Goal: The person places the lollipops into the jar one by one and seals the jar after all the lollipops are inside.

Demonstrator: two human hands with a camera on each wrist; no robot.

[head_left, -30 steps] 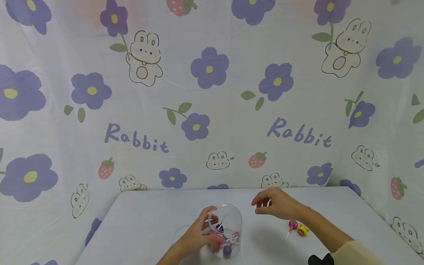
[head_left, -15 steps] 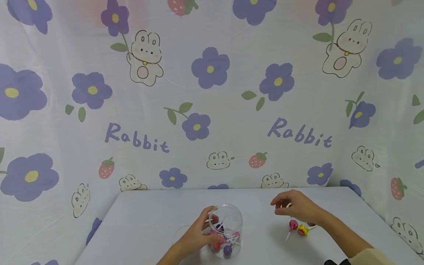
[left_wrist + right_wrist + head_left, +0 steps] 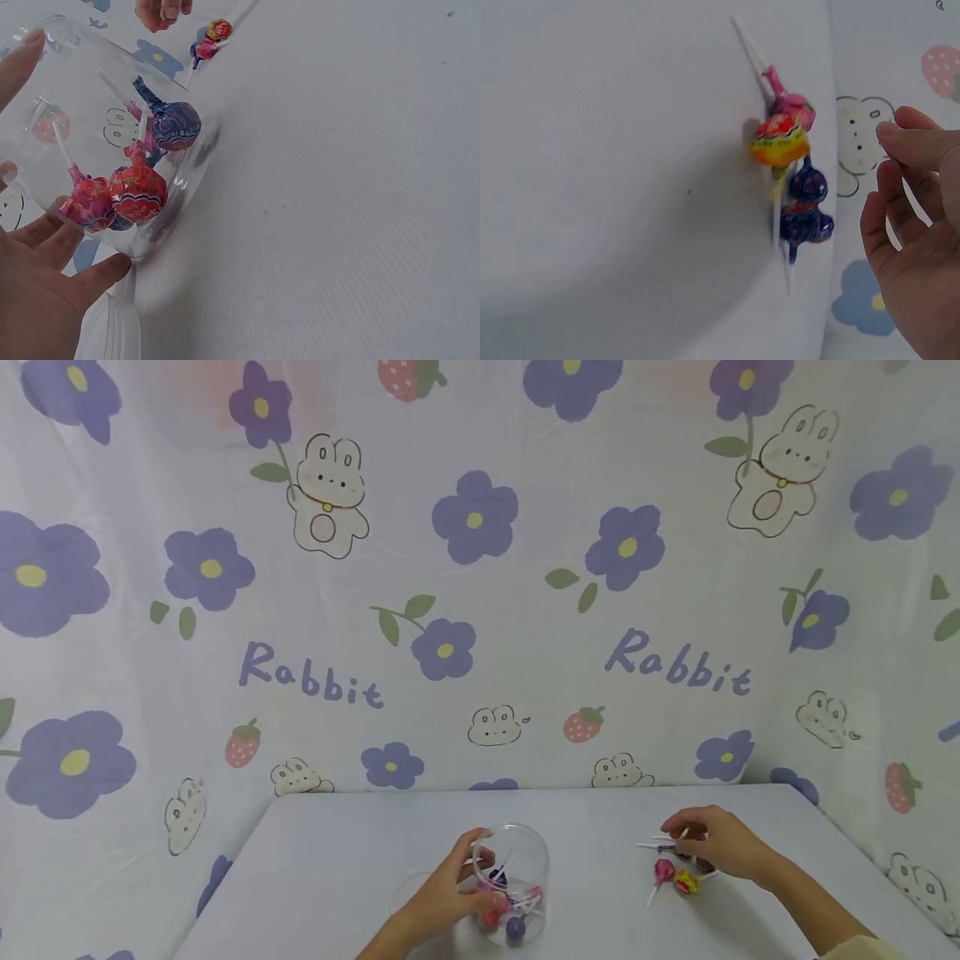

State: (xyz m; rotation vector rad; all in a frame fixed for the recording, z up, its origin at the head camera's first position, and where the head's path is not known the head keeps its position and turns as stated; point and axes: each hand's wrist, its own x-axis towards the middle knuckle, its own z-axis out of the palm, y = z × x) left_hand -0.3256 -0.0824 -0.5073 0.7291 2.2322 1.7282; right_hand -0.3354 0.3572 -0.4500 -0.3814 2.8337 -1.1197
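Note:
My left hand [image 3: 448, 885] grips a clear round plastic jar [image 3: 538, 860] from its left side, fingers and thumb spread around the wall. Several wrapped lollipops lie inside; in the left wrist view I make out a red lollipop [image 3: 139, 193] and a dark blue lollipop [image 3: 176, 126]. Over at the right, my right hand [image 3: 720, 843] hovers at a loose group of lollipops, its fingers loosely bent and nothing between them. A pink lollipop [image 3: 663, 870] and a yellow lollipop [image 3: 686, 882] lie in front of it. Dark lollipops [image 3: 808, 184] are partly hidden by that hand in the head view.
A clear round lid [image 3: 405, 887] lies on the white table [image 3: 322, 860] left of the jar, partly behind my left hand. A patterned curtain [image 3: 525, 610] with flowers and rabbits hangs along the table's back and sides.
My right hand has moved right and down from beside the jar to the lollipops on the table. The left hand and the jar have stayed in place.

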